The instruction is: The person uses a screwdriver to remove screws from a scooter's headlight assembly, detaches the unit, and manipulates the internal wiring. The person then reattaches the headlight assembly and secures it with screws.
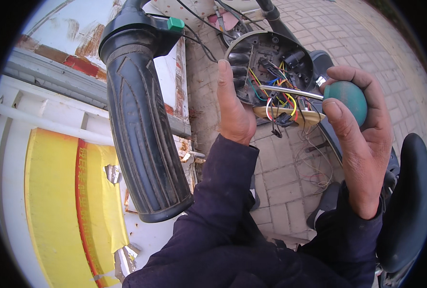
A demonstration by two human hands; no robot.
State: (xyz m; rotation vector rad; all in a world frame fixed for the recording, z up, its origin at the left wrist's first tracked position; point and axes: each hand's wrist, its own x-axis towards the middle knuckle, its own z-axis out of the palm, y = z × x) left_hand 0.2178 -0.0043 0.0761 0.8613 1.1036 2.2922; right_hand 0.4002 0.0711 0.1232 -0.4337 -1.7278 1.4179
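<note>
A round black housing (281, 52), open, holds several coloured wires and connectors. My left hand (237, 113) grips its left side, thumb upright and fingers hidden behind it. My right hand (360, 139) holds a screwdriver with a round green handle (345, 103); its metal shaft lies across the housing's interior and wires, its tip hard to make out. A cream plate (264, 113) sits under the hanging wires, behind them. A black handlebar grip (141, 139) with a green switch (175, 24) stands at the left, beside my left hand.
Rusty white metal panels (60, 31) and a yellow sheet with a red stripe (50, 197) fill the left. A black seat (405, 201) is at the right. Below are paving bricks (280, 177), loose thin wires (314, 177) and my shoes. A black tube (271, 14) runs behind the housing.
</note>
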